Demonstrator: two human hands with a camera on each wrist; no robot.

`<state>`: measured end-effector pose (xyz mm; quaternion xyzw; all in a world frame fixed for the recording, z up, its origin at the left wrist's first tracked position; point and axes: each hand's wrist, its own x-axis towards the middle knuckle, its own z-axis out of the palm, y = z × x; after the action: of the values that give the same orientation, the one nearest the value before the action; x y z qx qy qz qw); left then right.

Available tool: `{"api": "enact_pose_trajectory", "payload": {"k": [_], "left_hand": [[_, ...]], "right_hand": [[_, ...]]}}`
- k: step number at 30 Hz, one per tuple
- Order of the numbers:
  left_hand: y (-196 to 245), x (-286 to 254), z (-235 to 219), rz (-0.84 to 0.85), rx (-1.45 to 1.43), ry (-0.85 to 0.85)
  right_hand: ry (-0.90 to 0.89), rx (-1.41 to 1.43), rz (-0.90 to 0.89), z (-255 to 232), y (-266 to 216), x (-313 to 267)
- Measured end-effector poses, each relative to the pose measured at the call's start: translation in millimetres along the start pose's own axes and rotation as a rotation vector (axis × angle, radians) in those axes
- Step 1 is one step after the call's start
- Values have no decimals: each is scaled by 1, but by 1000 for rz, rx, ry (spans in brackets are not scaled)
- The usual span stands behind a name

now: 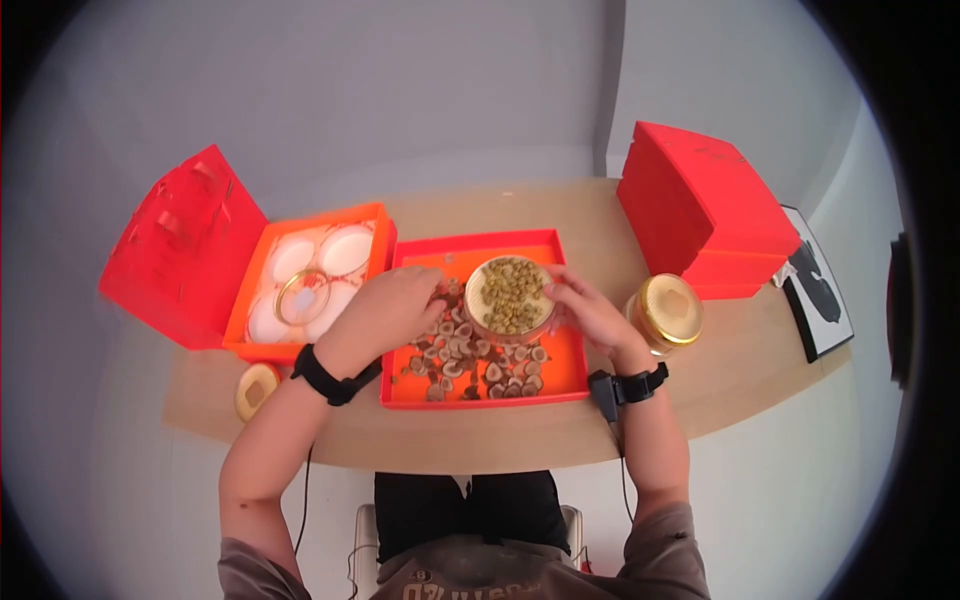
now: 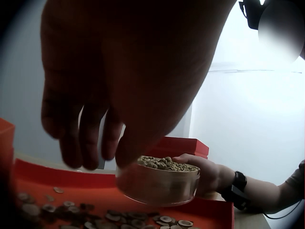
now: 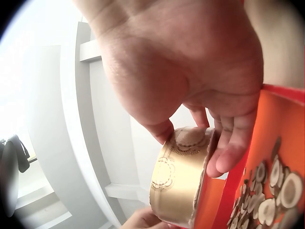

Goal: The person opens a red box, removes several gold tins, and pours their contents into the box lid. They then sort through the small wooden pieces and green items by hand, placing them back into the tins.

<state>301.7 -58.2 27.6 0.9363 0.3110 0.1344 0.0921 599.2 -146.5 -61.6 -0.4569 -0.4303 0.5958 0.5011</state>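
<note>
My right hand (image 1: 592, 312) grips the side of a clear round tub (image 2: 159, 186), thumb on one side and fingers on the other. Small greenish-brown dried buds (image 1: 512, 293) fill the tub. A gold band with printed rings (image 3: 176, 179) wraps its wall in the right wrist view. Below it lies a shallow red-orange tray (image 1: 570, 368), scattered with brown-rimmed dried slices (image 1: 458, 358). Just left of the tub, my left hand (image 1: 388, 308) hovers over the tray with fingers hanging loosely down. Its thumb overlaps the tub in the left wrist view.
At left stands an open orange box (image 1: 310, 232) with white round recesses and a gold-rimmed ring (image 1: 303, 297); its red lid (image 1: 185, 250) leans back. A round gold lid (image 1: 257, 390) lies nearby. A gold-lidded jar (image 1: 668, 312), red box (image 1: 700, 210) and framed picture (image 1: 825, 300) stand right.
</note>
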Motion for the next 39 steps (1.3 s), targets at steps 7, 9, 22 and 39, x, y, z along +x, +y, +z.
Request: {"api": "enact_pose_trajectory", "payload": {"k": [7,9,22,39], "left_hand": [[-17,-43,31,-23,373,-378],[-18,-48,40,-13,459,-408],[-21,-55,56,115,513,-429],[-14,-59,54,148,575,-436]], "right_hand": [[23,19,6,4,-4,-2],[35,21,-10,5,-5,-1],[44,22,-19,4,-6,-2],[18,45,-39,-1,1,-1]]}}
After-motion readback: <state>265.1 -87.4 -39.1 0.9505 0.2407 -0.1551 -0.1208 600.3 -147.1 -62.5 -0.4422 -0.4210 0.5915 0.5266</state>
